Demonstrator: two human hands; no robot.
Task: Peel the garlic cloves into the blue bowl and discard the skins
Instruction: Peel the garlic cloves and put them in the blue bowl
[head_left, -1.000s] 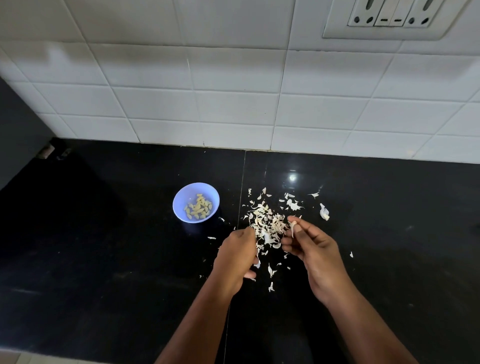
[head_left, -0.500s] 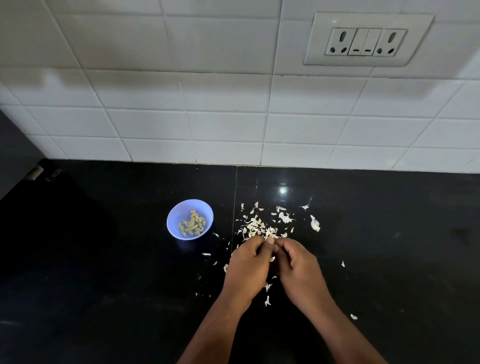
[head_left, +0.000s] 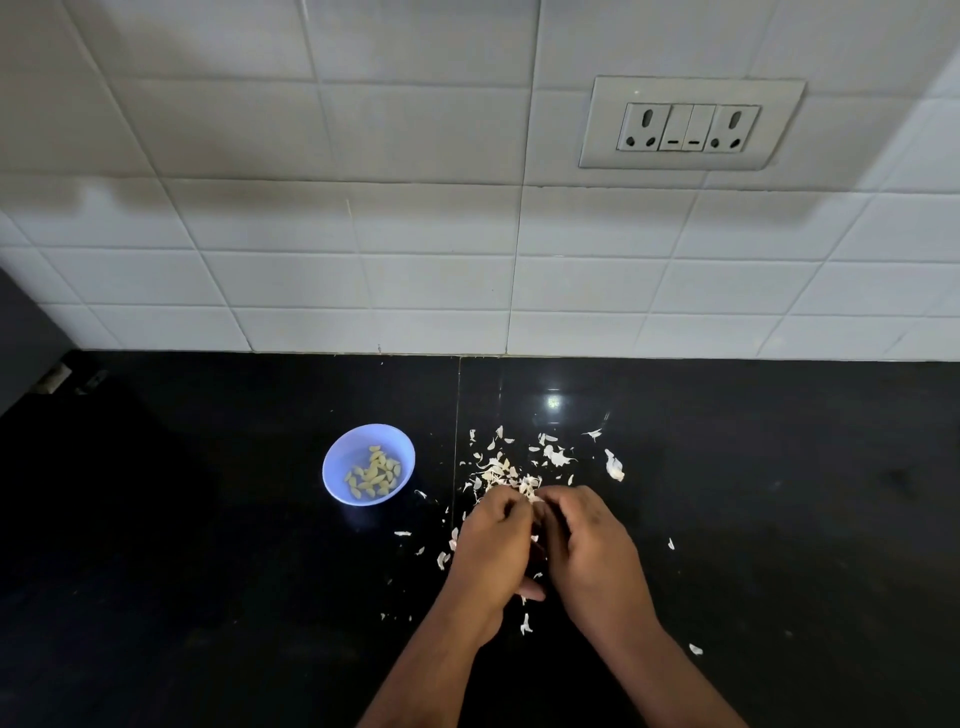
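One blue bowl (head_left: 332, 470), two hands, scattered skins (head_left: 501, 470)

Black counter (head_left: 208, 571) bare at lower left and right; blue bowl (head_left: 337, 462) and skin pile (head_left: 509, 467) block the centre.

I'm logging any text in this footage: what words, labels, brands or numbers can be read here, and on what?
None can be read.
Switch plate: two sockets and two switches, no lettering visible.
Blue bowl: plain, no label.
Wall tiles and black counter: no writing.
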